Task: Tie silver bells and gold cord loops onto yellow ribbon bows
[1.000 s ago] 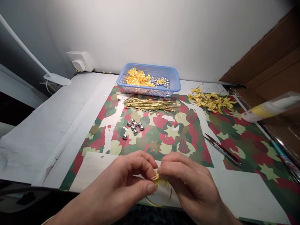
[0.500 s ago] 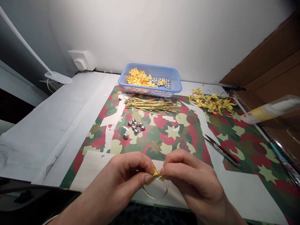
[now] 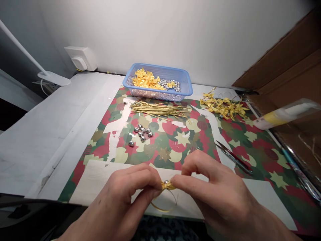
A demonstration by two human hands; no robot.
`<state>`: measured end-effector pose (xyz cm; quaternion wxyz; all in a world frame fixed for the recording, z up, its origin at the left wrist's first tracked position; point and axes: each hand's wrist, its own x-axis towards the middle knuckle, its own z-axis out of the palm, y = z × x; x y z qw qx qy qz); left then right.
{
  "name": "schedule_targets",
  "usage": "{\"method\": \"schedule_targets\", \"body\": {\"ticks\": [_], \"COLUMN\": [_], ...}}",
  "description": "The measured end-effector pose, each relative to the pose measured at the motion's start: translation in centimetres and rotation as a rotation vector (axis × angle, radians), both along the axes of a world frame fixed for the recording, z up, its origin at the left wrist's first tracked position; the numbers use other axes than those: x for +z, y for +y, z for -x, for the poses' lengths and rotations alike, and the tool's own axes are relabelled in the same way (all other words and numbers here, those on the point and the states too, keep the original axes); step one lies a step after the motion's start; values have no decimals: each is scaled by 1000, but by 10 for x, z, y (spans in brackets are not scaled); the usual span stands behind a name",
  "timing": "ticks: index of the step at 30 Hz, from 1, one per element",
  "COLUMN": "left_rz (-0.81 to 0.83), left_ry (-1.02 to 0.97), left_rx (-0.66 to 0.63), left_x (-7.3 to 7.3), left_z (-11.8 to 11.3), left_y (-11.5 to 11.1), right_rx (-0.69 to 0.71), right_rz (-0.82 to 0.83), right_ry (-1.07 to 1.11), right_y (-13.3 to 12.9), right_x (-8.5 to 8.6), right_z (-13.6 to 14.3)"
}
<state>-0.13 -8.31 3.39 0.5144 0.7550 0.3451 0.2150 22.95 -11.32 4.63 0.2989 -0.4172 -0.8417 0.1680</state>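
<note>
My left hand (image 3: 136,187) pinches the left side of a small gold ribbon bow (image 3: 166,185) between thumb and fingers. A silver jingle bell (image 3: 166,182) shows at the middle of the bow. From the bow a thin gold tie (image 3: 163,210) curves down in a loop below my fingers. My right hand (image 3: 213,187) has its thumb and a finger on the bow's right side, the index finger raised and bent above it. Several silver bells (image 3: 142,133) lie on the patterned paper beyond my hands.
A blue basket (image 3: 175,94) holds yellow ribbon bows and bells. In front of it lies a bundle of gold ties (image 3: 156,109). Finished-looking gold bows (image 3: 225,106) are piled at the right. Scissors (image 3: 234,158), a glue bottle (image 3: 283,115) and a cardboard box (image 3: 283,63) are further right.
The bow has turned so that its bell now shows on top. My right index finger has lifted off the bow. The camera view has shifted slightly.
</note>
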Motion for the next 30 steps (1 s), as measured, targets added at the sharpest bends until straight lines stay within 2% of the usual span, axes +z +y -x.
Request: {"method": "schedule_targets", "body": {"ticks": [17,30], "left_rz": [-25,-18], "left_ry": [39,31], "left_rx": [-4,-11], "left_x": [2,2], "left_z": [1,0], "left_y": [-2,0], "right_rx": [12,16], "right_rz": [-36,-5], "right_ry": [-61,-64], "right_y": [2,1], "right_x": [1,1], "right_z": [0,-1]}}
